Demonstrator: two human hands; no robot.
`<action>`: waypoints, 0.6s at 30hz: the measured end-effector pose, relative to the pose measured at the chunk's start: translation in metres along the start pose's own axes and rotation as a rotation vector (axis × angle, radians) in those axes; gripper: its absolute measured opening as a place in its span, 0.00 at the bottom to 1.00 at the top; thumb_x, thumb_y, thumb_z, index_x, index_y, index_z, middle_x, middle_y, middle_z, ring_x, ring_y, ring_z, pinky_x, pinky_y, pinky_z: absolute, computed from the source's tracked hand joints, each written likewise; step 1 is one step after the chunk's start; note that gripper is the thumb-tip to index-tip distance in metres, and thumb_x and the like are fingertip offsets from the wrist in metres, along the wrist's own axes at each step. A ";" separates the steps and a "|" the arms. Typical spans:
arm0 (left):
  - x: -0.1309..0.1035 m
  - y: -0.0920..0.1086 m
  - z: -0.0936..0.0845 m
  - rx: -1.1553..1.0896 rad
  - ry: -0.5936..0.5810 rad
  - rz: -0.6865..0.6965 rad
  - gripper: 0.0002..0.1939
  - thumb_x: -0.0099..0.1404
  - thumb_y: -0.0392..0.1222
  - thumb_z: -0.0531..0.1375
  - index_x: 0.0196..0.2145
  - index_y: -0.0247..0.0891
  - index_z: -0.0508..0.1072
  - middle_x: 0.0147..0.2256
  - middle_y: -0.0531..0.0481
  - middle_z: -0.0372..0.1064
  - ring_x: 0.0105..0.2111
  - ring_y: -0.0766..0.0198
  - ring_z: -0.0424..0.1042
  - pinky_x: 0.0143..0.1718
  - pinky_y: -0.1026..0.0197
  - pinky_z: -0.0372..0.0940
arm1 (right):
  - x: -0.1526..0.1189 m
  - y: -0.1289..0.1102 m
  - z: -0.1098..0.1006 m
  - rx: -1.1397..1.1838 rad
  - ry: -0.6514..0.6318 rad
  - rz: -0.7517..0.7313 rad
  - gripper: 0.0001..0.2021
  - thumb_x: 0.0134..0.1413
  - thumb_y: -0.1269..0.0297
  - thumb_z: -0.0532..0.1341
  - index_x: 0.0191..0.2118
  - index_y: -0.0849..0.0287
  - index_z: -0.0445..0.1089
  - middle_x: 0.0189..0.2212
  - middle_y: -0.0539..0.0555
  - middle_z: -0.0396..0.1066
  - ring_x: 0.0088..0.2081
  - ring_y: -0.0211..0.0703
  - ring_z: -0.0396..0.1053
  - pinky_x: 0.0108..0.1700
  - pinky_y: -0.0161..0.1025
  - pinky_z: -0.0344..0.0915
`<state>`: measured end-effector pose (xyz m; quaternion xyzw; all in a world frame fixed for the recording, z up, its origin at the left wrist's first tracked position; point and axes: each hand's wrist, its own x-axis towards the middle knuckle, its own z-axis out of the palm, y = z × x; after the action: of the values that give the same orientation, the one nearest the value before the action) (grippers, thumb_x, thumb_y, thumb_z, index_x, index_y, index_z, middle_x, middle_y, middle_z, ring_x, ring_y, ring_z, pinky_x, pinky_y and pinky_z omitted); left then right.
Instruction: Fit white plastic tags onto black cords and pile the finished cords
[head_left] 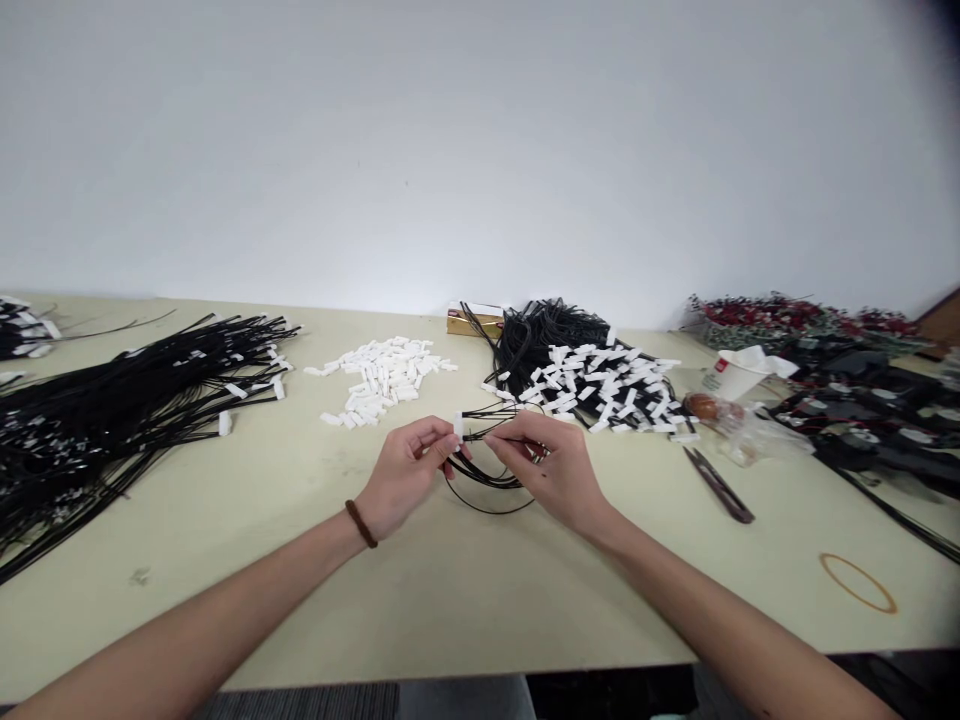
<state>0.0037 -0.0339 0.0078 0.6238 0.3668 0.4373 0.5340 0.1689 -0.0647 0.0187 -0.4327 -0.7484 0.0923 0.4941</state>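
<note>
My left hand pinches a small white connector near the middle of the table. Thin black wires run from the connector toward the right and curl in a loop between my hands. My right hand is closed, thumb and forefinger pinching a black wire just right of the connector. Behind my left hand lies a pile of loose white connectors. Beyond my right hand is a bundle of black cables with many white connectors on their ends.
Long black cables cover the left side of the table. At the right are thread snips, a rubber band, a paper cup, a plastic bag and more dark wiring. A gold box stands by the wall.
</note>
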 end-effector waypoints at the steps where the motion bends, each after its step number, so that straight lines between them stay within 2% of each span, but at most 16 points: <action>1: 0.000 0.000 0.000 -0.008 -0.001 -0.003 0.10 0.55 0.45 0.58 0.24 0.35 0.67 0.25 0.50 0.69 0.20 0.70 0.64 0.25 0.65 0.59 | 0.000 0.000 0.001 0.006 -0.002 -0.003 0.06 0.50 0.69 0.58 0.26 0.60 0.70 0.20 0.49 0.66 0.21 0.32 0.56 0.23 0.31 0.54; 10: -0.002 0.001 0.001 -0.038 -0.026 -0.016 0.13 0.54 0.48 0.58 0.24 0.34 0.66 0.25 0.51 0.68 0.20 0.70 0.63 0.25 0.65 0.60 | -0.003 -0.002 0.005 -0.002 0.023 -0.120 0.07 0.51 0.72 0.57 0.26 0.61 0.69 0.18 0.49 0.64 0.20 0.31 0.55 0.23 0.31 0.55; 18: -0.002 0.001 0.001 -0.033 -0.047 -0.008 0.14 0.54 0.49 0.58 0.24 0.34 0.65 0.26 0.50 0.68 0.20 0.71 0.63 0.25 0.65 0.61 | -0.004 -0.002 0.007 -0.011 0.015 -0.127 0.07 0.51 0.71 0.56 0.26 0.60 0.69 0.18 0.49 0.65 0.20 0.31 0.55 0.22 0.31 0.55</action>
<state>0.0036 -0.0366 0.0082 0.6235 0.3492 0.4262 0.5546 0.1626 -0.0669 0.0143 -0.3880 -0.7710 0.0533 0.5022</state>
